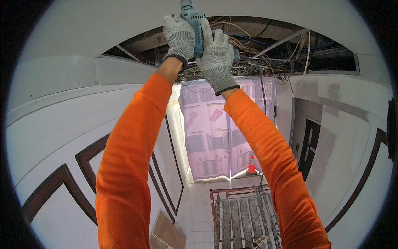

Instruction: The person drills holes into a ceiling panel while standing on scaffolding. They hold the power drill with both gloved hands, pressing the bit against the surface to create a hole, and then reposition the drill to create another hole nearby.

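Note:
Overhead, both my gloved hands hold a teal power drill (193,17) with its grey nose pointing up. My left hand (180,38) is closed against the left side of its body. My right hand (216,57) wraps the handle from the right, one finger stretched up along the casing. The nose reaches the picture's top edge, so whether its tip touches the white ceiling panel (120,27) cannot be seen. Both gloves are grey-white knit with dark cuffs, below orange sleeves.
Behind my hands, a ceiling opening shows tangled cables (248,52) and metal framing. Below stands a scaffold platform of worn planks (234,220), with a power strip (260,240) on it. Farther off are a printed curtain (209,124) and an orange cone (251,165). Brown-trimmed walls flank me.

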A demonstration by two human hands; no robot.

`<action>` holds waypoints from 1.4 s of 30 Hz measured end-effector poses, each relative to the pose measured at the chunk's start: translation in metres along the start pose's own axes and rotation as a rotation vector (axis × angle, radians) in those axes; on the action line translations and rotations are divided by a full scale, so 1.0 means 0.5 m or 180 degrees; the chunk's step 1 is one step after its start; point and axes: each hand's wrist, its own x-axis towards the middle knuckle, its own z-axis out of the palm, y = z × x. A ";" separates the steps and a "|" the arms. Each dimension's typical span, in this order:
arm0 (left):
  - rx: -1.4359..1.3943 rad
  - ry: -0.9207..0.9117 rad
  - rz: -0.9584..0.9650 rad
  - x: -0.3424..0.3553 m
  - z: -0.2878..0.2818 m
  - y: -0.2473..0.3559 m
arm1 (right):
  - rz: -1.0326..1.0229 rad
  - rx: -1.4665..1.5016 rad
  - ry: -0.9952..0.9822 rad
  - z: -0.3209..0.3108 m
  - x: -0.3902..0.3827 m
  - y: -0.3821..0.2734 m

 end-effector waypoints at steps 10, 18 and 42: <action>-0.0909 0.0402 0.0279 0.117 0.066 -0.110 | -0.0037 0.0064 -0.0014 -0.024 0.014 -0.023; -0.1019 0.0336 -0.0205 0.001 0.044 0.012 | 0.0081 -0.0212 -0.0203 -0.018 0.008 0.032; -0.0488 0.0171 -0.0116 0.075 -0.025 -0.032 | -0.0126 -0.0394 -0.0142 -0.049 0.041 -0.032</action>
